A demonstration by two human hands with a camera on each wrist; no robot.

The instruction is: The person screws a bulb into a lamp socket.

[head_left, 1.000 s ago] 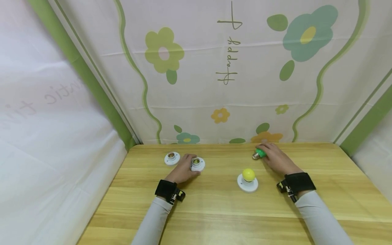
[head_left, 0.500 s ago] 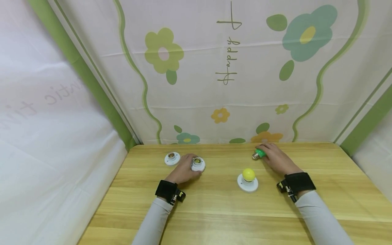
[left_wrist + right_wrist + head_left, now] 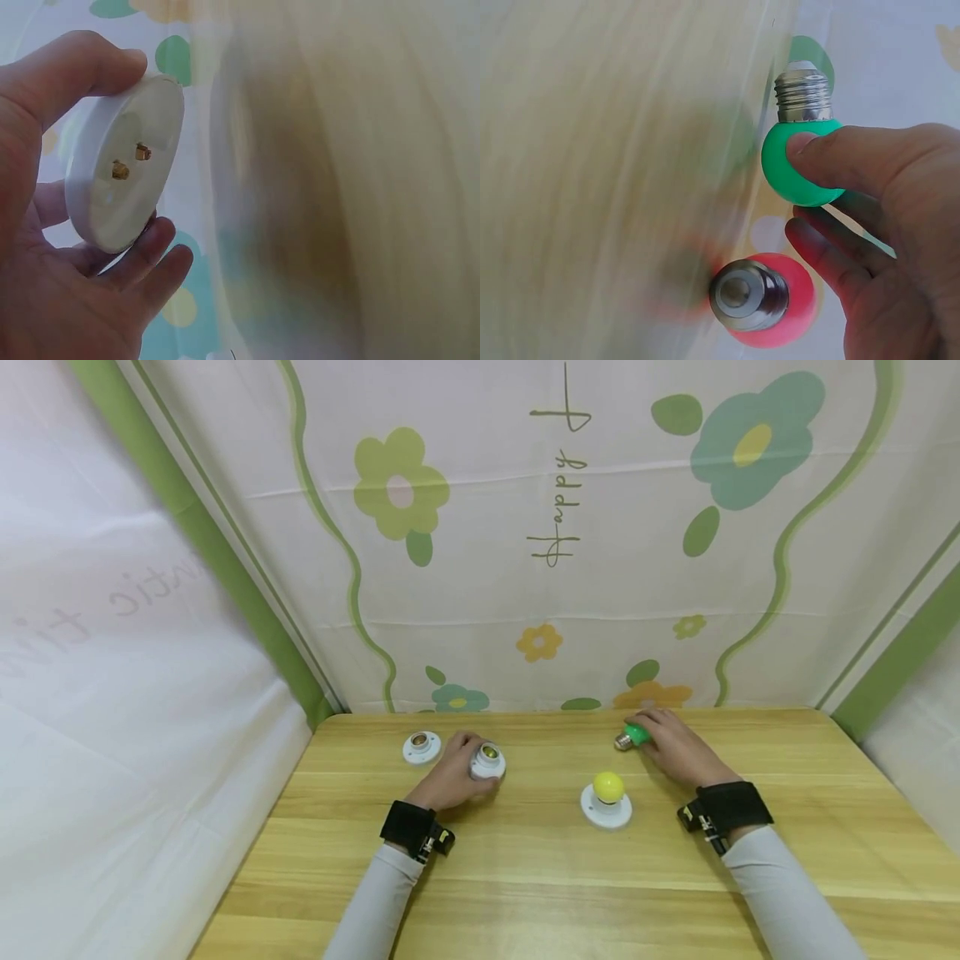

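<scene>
My left hand (image 3: 450, 775) grips a white lamp socket (image 3: 487, 765) by its rim, thumb on one edge and fingers at the other. Its hollow underside with two brass contacts faces the left wrist camera, and the socket appears raised off the wood. At the right, my right hand (image 3: 681, 753) pinches a green light bulb (image 3: 801, 169) by its globe. The bulb's metal screw base points left in the head view. Below that hand in the right wrist view lies a red bulb (image 3: 799, 300), which the hand hides from the head view.
A yellow bulb (image 3: 608, 787) sits upright in a white socket (image 3: 598, 817) between the hands, nearer the front. Another white socket (image 3: 422, 749) lies left of my left hand. The wooden table (image 3: 525, 893) ends at a flowered cloth wall (image 3: 480, 577).
My left hand has lifted the socket slightly and tilted it, shifting a little to the right. The right hand with the green bulb has barely moved.
</scene>
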